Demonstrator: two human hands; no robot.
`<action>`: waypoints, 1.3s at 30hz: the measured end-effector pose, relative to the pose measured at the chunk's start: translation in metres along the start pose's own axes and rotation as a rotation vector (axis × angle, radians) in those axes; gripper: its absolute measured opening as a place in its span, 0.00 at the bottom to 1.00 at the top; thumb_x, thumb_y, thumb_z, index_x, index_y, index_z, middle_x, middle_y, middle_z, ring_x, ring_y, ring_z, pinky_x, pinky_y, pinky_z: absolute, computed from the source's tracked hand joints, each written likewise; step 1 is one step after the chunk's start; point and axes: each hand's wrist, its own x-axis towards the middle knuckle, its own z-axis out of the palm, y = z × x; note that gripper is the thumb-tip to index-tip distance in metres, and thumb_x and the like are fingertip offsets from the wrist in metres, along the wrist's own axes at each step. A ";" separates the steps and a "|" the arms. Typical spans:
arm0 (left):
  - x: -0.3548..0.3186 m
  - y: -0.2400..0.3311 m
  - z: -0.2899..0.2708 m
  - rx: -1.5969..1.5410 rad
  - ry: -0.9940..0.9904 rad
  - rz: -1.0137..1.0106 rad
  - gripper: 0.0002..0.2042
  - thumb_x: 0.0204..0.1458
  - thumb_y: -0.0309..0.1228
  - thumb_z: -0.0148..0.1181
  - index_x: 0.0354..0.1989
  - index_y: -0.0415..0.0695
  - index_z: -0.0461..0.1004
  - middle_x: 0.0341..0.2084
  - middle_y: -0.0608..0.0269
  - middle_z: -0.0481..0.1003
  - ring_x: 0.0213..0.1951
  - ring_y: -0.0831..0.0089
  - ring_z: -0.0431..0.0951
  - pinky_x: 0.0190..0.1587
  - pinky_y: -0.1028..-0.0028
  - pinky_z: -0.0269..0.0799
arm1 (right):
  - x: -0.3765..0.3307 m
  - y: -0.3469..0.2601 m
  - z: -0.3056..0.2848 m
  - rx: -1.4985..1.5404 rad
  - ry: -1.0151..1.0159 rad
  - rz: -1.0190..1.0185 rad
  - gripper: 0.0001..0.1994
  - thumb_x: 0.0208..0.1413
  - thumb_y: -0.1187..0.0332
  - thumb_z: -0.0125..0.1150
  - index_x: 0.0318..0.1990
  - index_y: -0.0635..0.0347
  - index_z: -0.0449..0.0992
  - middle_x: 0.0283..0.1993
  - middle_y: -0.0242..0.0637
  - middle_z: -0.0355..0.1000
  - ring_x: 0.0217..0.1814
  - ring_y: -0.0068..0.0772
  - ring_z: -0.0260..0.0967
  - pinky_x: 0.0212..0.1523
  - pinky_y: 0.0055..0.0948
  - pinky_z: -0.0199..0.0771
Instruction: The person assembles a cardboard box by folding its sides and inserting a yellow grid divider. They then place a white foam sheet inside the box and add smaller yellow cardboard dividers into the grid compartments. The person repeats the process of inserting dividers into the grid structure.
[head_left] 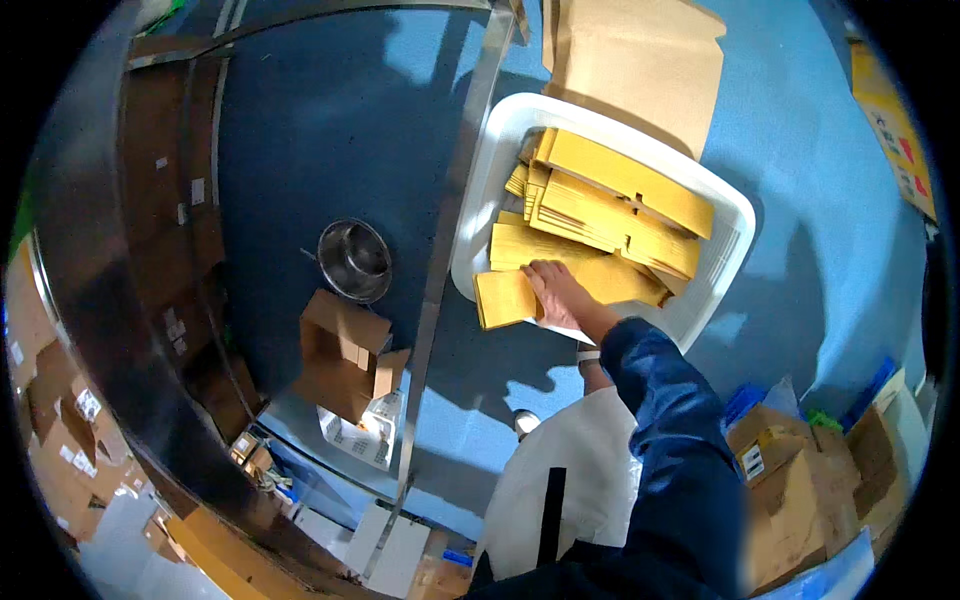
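My right hand (560, 295), at the end of a dark blue sleeve, grips the end of a short yellow cardboard piece (503, 299) at the near left rim of a white plastic tub (738, 225). Its fingers lie over the top and the thumb side is partly hidden. Beneath and beyond it, flat yellow cardboard pieces (610, 215) lie stacked in the tub, several with small notches. Below my right forearm shows bare skin with a white band (588, 357), perhaps my left wrist. The fingers of my left hand are hidden.
A brown cardboard sheet (640, 65) lies beyond the tub. Left of a metal frame bar (440, 250) are a steel bowl (355, 260) and an open carton (340, 345) on a white basket (365, 438). More cartons (800, 480) stand at the near right on the blue floor.
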 end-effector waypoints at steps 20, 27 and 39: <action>-0.041 -0.027 -0.105 -0.140 0.167 0.189 0.21 0.59 0.42 0.48 0.54 0.40 0.67 0.57 0.49 0.63 0.57 0.55 0.63 0.58 0.63 0.60 | 0.063 -0.508 -0.403 0.015 0.399 -0.474 0.39 0.38 0.57 0.67 0.56 0.70 0.58 0.47 0.56 0.63 0.49 0.57 0.63 0.50 0.47 0.64; -0.060 0.003 -0.095 0.216 0.217 0.271 0.24 0.58 0.41 0.45 0.60 0.39 0.60 0.61 0.46 0.57 0.63 0.52 0.53 0.64 0.60 0.43 | 0.191 -0.505 -0.348 -0.649 0.159 -0.062 0.47 0.41 0.46 0.64 0.64 0.68 0.52 0.69 0.57 0.44 0.72 0.55 0.40 0.67 0.58 0.39; -0.075 0.037 -0.102 0.412 0.204 0.304 0.22 0.57 0.33 0.43 0.60 0.36 0.58 0.61 0.46 0.56 0.64 0.51 0.50 0.65 0.58 0.41 | 0.164 -0.463 -0.359 -0.510 0.164 -0.152 0.38 0.34 0.58 0.69 0.55 0.66 0.61 0.53 0.57 0.63 0.56 0.56 0.60 0.55 0.46 0.64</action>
